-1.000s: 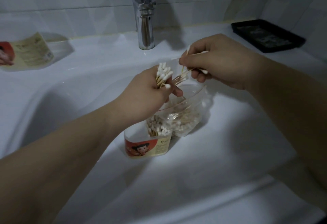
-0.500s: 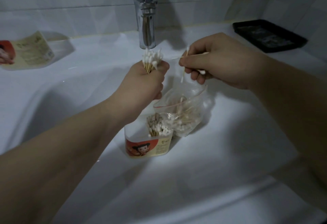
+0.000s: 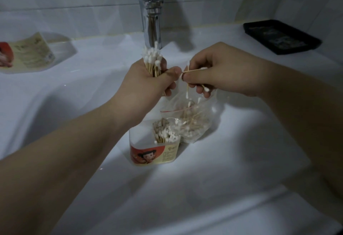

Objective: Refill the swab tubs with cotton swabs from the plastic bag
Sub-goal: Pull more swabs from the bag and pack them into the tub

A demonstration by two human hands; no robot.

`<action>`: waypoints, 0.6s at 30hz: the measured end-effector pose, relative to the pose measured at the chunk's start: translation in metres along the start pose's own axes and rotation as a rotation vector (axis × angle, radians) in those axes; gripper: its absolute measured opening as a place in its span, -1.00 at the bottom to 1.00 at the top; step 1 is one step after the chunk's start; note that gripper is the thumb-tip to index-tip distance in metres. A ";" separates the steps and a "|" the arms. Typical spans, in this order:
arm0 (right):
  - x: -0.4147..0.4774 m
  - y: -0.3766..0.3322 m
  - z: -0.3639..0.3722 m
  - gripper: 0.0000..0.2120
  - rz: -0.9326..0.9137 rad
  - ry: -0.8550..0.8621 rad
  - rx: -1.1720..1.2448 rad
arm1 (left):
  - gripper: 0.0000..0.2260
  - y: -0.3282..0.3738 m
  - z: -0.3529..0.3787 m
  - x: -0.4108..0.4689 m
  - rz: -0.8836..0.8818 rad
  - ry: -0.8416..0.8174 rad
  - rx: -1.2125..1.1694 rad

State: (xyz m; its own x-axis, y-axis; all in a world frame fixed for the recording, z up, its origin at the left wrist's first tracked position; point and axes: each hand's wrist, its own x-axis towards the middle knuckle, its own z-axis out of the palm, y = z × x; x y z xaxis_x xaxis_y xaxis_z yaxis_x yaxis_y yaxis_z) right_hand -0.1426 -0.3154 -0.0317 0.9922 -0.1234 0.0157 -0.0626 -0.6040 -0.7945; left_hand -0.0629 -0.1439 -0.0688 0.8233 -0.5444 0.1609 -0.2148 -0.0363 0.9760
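L hand (image 3: 146, 84) fisted round upright bundle of swabs (image 3: 153, 60), cotton tips up, in front of tap (image 3: 151, 15) spout. R hand (image 3: 219, 71) pinches few loose swabs (image 3: 193, 70) betw thumb + fingers, close beside L thumb, over open mouth of plastic bag (image 3: 193, 121). Bag holds more swabs, touches swab tub (image 3: 156, 153) in sink (image 3: 204, 188) basin. Tub upright, lid off, part-filled w/ swabs on its right side. Far left on counter (image 3: 104, 54): second tub (image 3: 27, 52), contents unclear. Back right: black tray (image 3: 282, 37)
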 end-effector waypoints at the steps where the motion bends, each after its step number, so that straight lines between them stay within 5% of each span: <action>1: 0.000 0.000 -0.001 -0.84 0.002 0.017 -0.005 | -0.78 -0.001 -0.001 0.001 -0.010 0.005 -0.026; 5: 0.001 0.001 -0.007 -0.87 -0.006 0.105 0.024 | -0.89 -0.001 0.000 0.003 -0.065 -0.036 -0.066; 18: 0.001 -0.001 -0.003 -0.93 -0.005 0.099 0.070 | -0.82 -0.002 0.003 0.001 -0.111 -0.130 0.038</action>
State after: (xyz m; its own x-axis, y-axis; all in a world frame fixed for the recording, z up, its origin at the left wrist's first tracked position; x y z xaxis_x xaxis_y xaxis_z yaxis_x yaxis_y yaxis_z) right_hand -0.1423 -0.3169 -0.0292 0.9767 -0.2002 0.0768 -0.0468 -0.5486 -0.8348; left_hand -0.0632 -0.1473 -0.0715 0.7690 -0.6386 0.0297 -0.1477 -0.1323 0.9801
